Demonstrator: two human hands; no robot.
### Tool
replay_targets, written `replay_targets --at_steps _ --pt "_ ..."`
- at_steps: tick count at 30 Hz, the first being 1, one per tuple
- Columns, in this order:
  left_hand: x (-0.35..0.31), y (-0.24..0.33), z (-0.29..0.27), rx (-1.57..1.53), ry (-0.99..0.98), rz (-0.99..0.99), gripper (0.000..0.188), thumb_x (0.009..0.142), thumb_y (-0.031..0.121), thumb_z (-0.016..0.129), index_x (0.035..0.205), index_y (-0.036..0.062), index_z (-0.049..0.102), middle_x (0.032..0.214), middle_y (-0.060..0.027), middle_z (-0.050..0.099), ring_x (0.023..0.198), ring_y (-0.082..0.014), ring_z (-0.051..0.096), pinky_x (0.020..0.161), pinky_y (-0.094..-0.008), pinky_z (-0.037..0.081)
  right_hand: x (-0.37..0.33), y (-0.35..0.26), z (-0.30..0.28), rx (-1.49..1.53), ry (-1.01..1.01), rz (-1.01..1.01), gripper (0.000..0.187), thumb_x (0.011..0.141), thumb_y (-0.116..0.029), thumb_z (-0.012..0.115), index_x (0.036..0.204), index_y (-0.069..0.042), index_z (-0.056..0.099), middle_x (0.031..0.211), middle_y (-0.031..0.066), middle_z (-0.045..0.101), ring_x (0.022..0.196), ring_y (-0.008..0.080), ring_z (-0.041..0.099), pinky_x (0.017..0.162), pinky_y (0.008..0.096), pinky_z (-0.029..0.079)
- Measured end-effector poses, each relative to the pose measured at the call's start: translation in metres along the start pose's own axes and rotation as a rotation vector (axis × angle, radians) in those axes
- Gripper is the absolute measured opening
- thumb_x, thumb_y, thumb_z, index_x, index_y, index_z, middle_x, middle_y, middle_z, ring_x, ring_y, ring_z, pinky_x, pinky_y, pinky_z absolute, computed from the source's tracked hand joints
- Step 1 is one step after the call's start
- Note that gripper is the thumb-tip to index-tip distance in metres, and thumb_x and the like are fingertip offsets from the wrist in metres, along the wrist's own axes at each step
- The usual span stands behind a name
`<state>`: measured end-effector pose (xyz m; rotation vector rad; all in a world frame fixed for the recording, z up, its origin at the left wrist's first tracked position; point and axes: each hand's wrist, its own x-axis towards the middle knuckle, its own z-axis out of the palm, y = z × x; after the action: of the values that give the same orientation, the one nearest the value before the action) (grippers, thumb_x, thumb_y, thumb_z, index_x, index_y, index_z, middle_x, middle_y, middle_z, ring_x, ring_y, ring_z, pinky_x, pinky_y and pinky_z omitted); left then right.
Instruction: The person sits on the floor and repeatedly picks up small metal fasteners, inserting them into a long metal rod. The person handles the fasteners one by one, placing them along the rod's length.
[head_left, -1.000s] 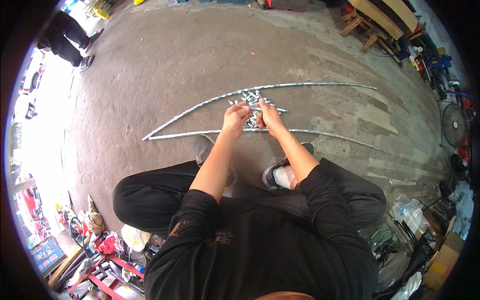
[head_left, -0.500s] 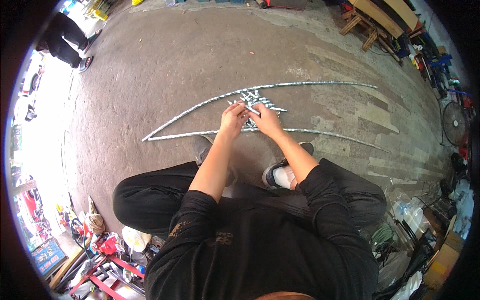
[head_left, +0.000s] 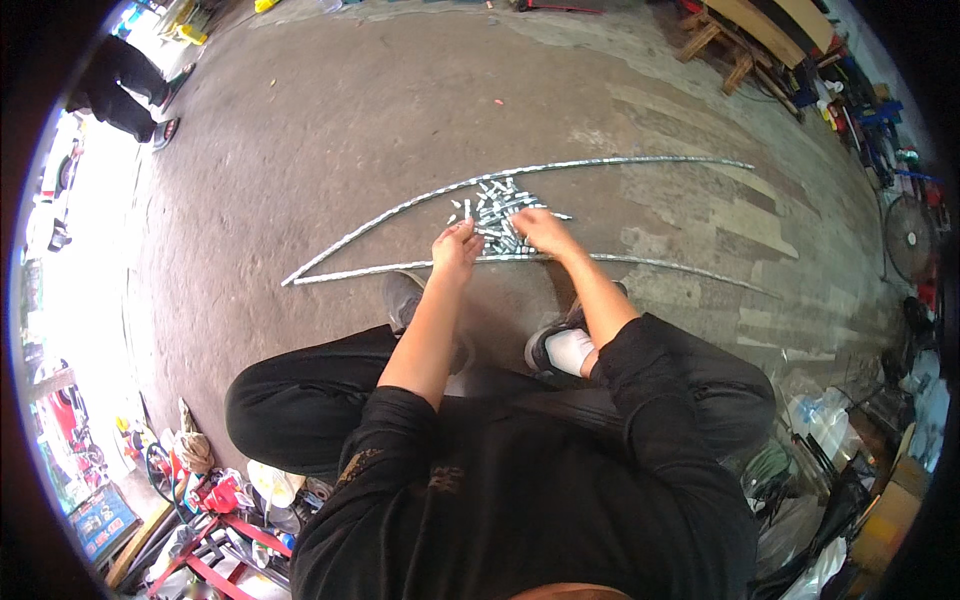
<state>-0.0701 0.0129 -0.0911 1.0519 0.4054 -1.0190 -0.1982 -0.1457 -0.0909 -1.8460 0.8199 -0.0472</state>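
Observation:
A pile of silver metal bolts [head_left: 497, 205] lies on the concrete floor in front of my feet. My left hand [head_left: 455, 250] is at the pile's left side, closed on a bolt [head_left: 467, 209] that sticks up from its fingertips. Over the right part of the pile, my right hand [head_left: 545, 232] has its fingers curled down among the bolts. What those fingers pinch, if anything, is too small to make out. Two long, thin silver rods, the far rod [head_left: 430, 196] and the near rod [head_left: 390, 269], lie on either side of the pile and almost meet at the left.
My shoes [head_left: 402, 297] are just behind the near rod. A person [head_left: 125, 85] in dark trousers and sandals stands at the far left. Mixed parts and red metal bars [head_left: 240, 535] crowd the lower left. A wooden stand [head_left: 738, 72] and a fan [head_left: 908, 238] are on the right.
My hands were together over the pile and have moved apart. The left moved slightly left and nearer with a bolt upright in its fingers; the right shifted right, onto the pile.

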Motion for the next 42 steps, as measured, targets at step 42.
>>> replay_targets --at_steps 42 --pt "0.012 -0.008 -0.008 -0.345 -0.131 -0.027 0.053 0.090 -0.006 0.054 0.135 -0.0028 0.026 0.119 -0.0203 0.053 0.107 -0.0311 0.059 0.094 -0.0455 0.051 -0.018 -0.045 0.017 0.649 0.068 0.004 0.017 0.081 -0.002 0.069 0.096 0.002 0.062 0.090 0.0080 0.068 0.074 0.0114 0.062 0.067 0.0242 0.051"
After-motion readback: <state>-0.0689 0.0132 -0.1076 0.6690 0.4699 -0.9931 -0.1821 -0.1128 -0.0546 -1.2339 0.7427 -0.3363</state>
